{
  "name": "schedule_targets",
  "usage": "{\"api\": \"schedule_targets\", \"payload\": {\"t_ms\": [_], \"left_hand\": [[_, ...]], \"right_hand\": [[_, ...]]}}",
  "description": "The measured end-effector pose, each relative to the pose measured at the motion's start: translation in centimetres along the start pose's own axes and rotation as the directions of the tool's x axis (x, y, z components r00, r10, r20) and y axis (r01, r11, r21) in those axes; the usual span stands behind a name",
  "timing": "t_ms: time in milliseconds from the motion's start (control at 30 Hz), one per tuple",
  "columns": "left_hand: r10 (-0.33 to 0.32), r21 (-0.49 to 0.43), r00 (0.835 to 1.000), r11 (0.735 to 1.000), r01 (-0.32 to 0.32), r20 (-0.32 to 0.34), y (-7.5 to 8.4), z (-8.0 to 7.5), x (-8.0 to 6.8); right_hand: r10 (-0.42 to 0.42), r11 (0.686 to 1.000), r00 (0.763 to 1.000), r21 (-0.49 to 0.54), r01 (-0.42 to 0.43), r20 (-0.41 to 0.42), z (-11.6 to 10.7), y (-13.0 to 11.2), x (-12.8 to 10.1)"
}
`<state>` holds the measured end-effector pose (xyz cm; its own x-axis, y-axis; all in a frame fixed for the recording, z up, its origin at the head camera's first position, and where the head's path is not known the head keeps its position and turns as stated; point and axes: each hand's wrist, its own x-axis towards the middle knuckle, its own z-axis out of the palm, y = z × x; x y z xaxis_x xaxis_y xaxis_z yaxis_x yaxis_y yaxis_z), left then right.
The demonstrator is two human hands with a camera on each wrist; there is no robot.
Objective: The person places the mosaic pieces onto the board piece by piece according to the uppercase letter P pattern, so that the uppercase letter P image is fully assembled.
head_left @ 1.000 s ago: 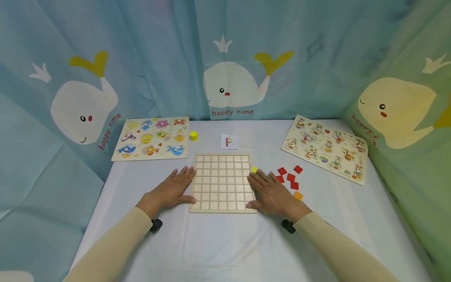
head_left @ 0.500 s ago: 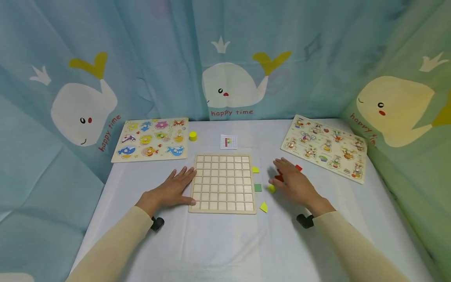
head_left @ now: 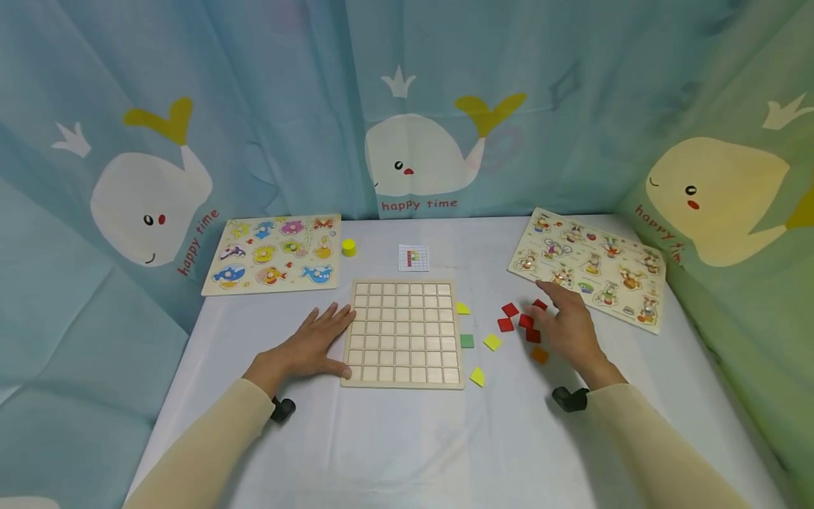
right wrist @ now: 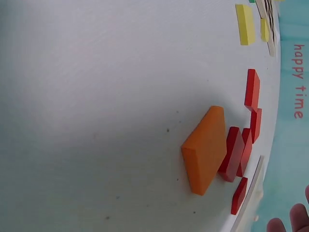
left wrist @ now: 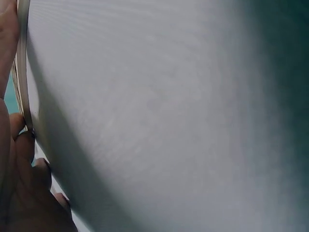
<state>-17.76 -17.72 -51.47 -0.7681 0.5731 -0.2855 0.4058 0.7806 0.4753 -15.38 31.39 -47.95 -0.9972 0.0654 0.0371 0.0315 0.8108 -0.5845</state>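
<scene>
right hand (head_left: 568, 326): off the grid board's (head_left: 403, 332) right edge, now further right over the red tiles (head_left: 523, 317) and the orange tile (head_left: 539, 355), fingers spread | uncovered beside the board: green tile (head_left: 467, 341), yellow tiles (head_left: 492, 342) | head view: shifted slightly

I read "happy time" in red under the middle whale (head_left: 420, 157) on the curtain (head_left: 286, 85); same words beside the left whale (head_left: 149, 194) and the yellow whale (head_left: 712, 201).
</scene>
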Motion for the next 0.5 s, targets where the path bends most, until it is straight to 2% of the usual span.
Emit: {"api": "schedule_targets", "payload": {"t_ms": [267,500], "left_hand": [[-0.002,0.001,1.000,1.000,0.002,0.002,0.4,-0.2,-0.2],[-0.004,-0.019,1.000,1.000,0.004,-0.010,0.2,-0.1,-0.1]], "right_hand": [[-0.026,0.999,0.999,0.043,0.027,-0.030,0.5,-0.8,0.8],[-0.014,0.996,1.000,0.083,0.014,-0.004,1.3,-1.4,1.6]]}}
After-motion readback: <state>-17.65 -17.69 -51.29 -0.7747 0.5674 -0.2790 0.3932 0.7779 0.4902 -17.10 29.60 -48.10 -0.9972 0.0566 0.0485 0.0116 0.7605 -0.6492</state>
